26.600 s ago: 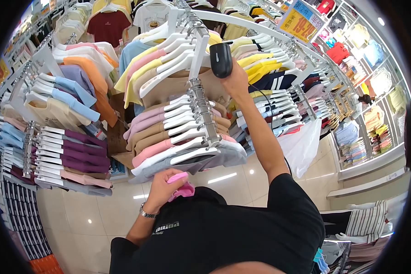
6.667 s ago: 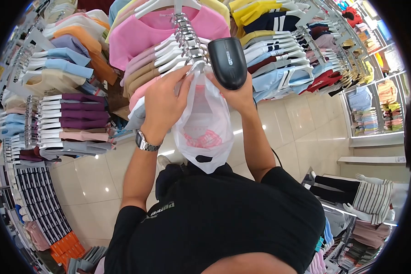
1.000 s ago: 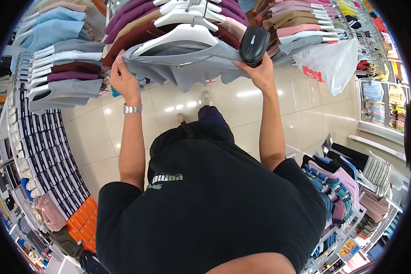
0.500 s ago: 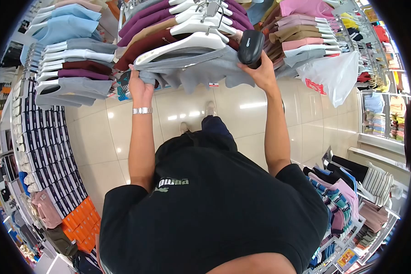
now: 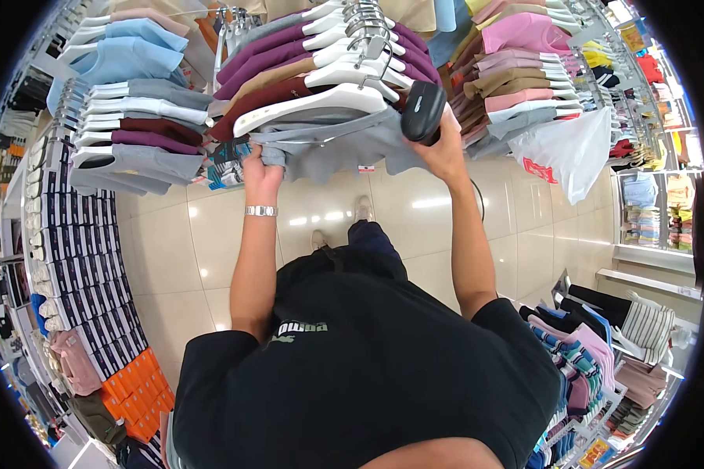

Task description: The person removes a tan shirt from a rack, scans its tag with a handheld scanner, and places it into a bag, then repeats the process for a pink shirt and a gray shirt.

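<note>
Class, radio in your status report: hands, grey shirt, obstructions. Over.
Left hand grips grey shirt, lower edge. Right hand holds black scanner at shirt. Shirt hangs on white hanger. Nothing in the way.

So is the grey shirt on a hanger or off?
On: the grey shirt hangs from a white hanger, its edge bunched in the left hand.

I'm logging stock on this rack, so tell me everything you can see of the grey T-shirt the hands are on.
The grey T-shirt is plain, soft-looking fabric with short sleeves. It hangs on a white hanger at the front of a crowded rack arm, ahead of maroon and purple shirts. It is spread wide and a little rumpled. The left hand bunches one sleeve edge. The right hand, holding a black scanner, is at the other side. No print shows.
</note>
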`<state>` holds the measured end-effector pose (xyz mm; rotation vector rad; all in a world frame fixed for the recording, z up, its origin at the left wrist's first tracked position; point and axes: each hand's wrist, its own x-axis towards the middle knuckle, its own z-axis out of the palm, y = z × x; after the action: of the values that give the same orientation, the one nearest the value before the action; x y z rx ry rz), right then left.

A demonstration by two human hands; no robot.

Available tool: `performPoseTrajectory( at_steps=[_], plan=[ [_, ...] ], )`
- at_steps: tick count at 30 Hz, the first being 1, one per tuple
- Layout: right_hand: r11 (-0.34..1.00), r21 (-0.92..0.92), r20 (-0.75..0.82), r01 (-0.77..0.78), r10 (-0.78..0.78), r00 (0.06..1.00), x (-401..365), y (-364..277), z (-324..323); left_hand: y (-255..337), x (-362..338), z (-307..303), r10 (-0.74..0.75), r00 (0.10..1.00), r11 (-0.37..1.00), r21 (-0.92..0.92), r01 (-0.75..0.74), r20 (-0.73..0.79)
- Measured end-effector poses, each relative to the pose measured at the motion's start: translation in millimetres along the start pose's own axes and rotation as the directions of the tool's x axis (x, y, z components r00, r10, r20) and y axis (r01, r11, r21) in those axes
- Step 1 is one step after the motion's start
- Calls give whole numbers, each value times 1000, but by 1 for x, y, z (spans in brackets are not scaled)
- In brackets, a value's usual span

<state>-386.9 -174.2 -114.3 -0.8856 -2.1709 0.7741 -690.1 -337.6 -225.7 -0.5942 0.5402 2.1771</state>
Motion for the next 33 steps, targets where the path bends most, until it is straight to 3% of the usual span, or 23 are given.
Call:
performPoseTrajectory(
  at_steps=[3,11,14,17,21,26,29,33],
  plan=[
    [996,46,73,-79,75,994,-9,-2,15,-13,-5,-4,-37,999,998,60,35,27],
    [983,100,-56,-154,160,986,-18,13,23,-18,-15,-15,-72,986,969,243,34,149],
    [983,98,-104,-155,165,981,-24,19,18,-20,-35,-5,-68,980,903,429,-18,184],
    [974,106,-152,-199,214,965,-37,39,17,-25,-39,-9,-78,933,826,546,-137,351],
    [937,123,-179,-328,346,921,-52,62,7,-29,-21,-28,19,918,474,805,-358,397],
    [918,104,-122,-383,394,911,-78,83,-13,-26,-36,-24,-6,855,12,855,-518,518],
    [883,120,-49,-455,463,885,-99,85,-26,-20,-43,-22,-82,829,-147,816,-558,553],
    [854,93,4,-512,514,858,-118,53,-49,-11,-49,-25,-220,760,-209,732,-649,612]
  ],
)
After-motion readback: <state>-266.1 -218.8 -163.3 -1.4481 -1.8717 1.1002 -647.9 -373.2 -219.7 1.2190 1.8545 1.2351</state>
